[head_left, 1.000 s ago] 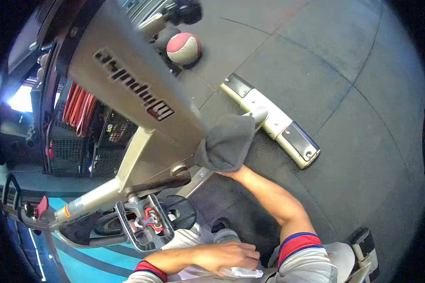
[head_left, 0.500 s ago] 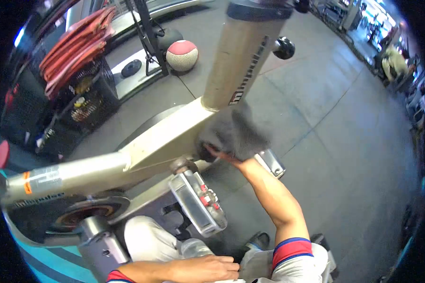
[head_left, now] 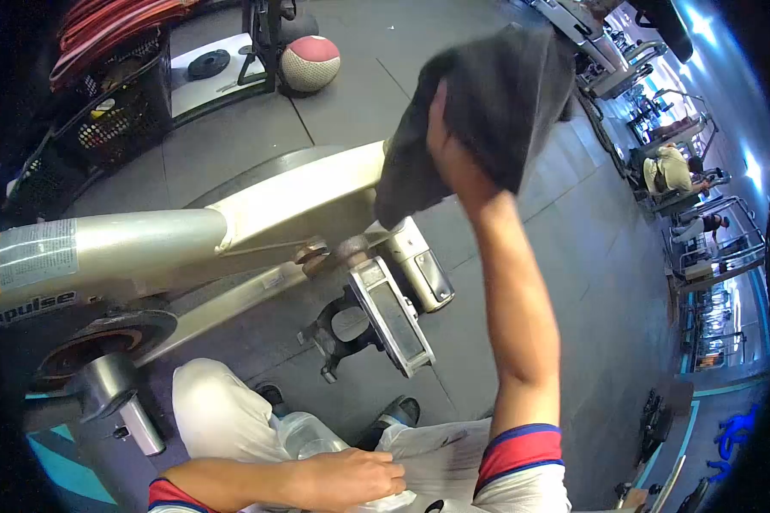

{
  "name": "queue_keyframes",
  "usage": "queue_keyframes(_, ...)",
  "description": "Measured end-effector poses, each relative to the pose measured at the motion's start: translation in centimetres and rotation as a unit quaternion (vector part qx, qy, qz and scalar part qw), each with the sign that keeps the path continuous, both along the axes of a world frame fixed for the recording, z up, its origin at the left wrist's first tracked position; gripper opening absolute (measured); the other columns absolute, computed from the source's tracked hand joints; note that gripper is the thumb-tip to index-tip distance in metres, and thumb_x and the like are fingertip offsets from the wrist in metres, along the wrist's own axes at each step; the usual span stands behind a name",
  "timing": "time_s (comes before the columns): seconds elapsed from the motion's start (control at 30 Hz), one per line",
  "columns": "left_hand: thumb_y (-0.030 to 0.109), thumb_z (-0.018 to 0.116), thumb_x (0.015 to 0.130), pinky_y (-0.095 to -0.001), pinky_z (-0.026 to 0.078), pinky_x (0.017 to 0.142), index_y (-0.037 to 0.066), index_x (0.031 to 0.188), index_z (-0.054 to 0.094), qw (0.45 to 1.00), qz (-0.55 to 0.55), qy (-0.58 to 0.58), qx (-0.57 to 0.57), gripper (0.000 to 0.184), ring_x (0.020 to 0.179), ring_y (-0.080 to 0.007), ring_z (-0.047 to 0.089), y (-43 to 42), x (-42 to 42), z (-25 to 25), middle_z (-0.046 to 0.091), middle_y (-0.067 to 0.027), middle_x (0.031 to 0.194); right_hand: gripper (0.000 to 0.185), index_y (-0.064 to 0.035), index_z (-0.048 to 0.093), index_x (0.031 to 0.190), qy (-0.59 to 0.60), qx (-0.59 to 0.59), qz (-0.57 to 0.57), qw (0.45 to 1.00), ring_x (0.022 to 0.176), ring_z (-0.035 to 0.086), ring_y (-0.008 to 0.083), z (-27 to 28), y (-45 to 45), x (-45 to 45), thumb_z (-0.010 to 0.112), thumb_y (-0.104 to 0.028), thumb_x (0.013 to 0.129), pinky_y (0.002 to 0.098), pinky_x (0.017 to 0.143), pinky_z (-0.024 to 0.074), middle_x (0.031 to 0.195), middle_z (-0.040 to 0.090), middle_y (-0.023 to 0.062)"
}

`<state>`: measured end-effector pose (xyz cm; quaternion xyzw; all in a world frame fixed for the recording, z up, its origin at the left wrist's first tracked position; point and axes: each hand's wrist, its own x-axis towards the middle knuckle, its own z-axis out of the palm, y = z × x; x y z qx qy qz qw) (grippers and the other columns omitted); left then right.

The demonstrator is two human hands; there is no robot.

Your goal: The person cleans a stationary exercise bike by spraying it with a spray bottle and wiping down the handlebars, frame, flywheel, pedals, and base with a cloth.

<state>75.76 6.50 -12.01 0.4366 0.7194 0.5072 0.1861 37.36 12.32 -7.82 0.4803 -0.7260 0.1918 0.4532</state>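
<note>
My right hand [head_left: 458, 158] is closed on a dark grey cloth [head_left: 509, 94], which hangs over the upright post of an exercise bike, above the pale frame [head_left: 308, 184]. Most of its fingers are hidden by the cloth. Low in the view, my left hand [head_left: 355, 477] lies over my lap, its fingers curled round a clear bottle [head_left: 308, 434]. The bottle's rounded end shows between my legs. A pedal [head_left: 391, 316] with a metal cage sits below the bike frame.
At the left are a flywheel [head_left: 103, 342] and a crank arm [head_left: 141, 423]. Black baskets [head_left: 124, 120] with red mats and a red and cream ball [head_left: 310, 64] stand at the back left. A person [head_left: 672, 169] sits among machines at the right.
My right hand and the cloth have moved up from the frame joint along the post. The view has turned right, showing more of the gym. My left hand still rests at my lap.
</note>
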Motion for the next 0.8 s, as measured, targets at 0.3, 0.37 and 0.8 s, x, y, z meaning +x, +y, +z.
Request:
queue_keyframes(0.3,0.017,0.065,0.079,-0.0422,0.048,0.087,0.002,0.110,0.062,0.997,0.050,0.032,0.053,0.035,0.101,-0.0321,0.055,-0.2,1.0,-1.3,0.057,-0.0145,0.105,0.024,0.0016,0.070,0.099,-0.113,0.314,-0.285,0.899,0.102,0.066,0.0342,15.2,-4.9,2.3,0.054,-0.014,0.090,0.0491,0.086,0.0544,0.102,0.069,0.0213)
queue_keyframes(0.37,0.017,0.066,0.079,-0.0417,0.047,0.088,0.002,0.112,0.062,0.999,0.038,0.005,0.038,0.036,0.102,-0.0317,0.054,-0.5,0.7,-0.9,0.057,-0.0139,0.105,0.024,0.0015,0.069,0.102,-0.051,0.271,-0.333,0.902,0.096,0.068,0.0310,14.7,-5.4,2.6,0.053,-0.012,0.091,0.0438,0.076,0.0572,0.100,0.069,0.0189)
queue_keyframes(0.8,0.015,0.067,0.078,-0.0394,0.046,0.090,0.004,0.107,0.063,0.999,0.006,-0.001,-0.041,0.032,0.101,-0.0300,0.055,-1.1,0.6,0.3,0.057,-0.0121,0.104,0.031,0.0006,0.067,0.117,-0.011,-0.211,-0.037,0.977,0.116,0.058,0.0392,1.1,-1.8,0.6,0.055,-0.021,0.099,0.0473,0.103,0.0414,0.116,0.066,0.0224)
